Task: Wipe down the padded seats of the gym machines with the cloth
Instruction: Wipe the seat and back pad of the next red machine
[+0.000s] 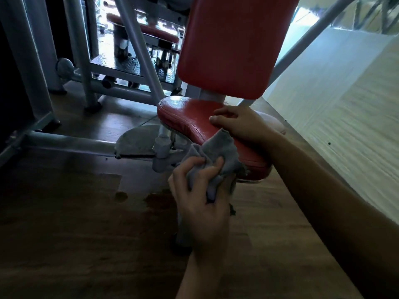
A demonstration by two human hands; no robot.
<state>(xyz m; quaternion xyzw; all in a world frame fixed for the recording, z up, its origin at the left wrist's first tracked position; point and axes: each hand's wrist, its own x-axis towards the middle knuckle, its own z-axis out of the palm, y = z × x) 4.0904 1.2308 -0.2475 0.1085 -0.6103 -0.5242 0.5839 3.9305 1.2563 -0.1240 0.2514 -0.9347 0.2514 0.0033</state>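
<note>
A red padded seat point(187, 115) sits low at centre, with a red upright back pad point(233, 46) behind it. A crumpled grey cloth point(220, 152) hangs over the seat's near edge. My left hand point(200, 203) grips the cloth's lower bunch just in front of the seat. My right hand point(239, 124) rests on top of the seat, fingers curled, pinching the cloth's upper end. The seat's right part is hidden behind my right forearm.
Grey steel frame tubes point(71, 141) and a round foot plate point(138, 139) lie on the wooden floor to the left. Another machine with a red pad point(146, 26) stands behind. A pale wall point(345, 108) runs close along the right.
</note>
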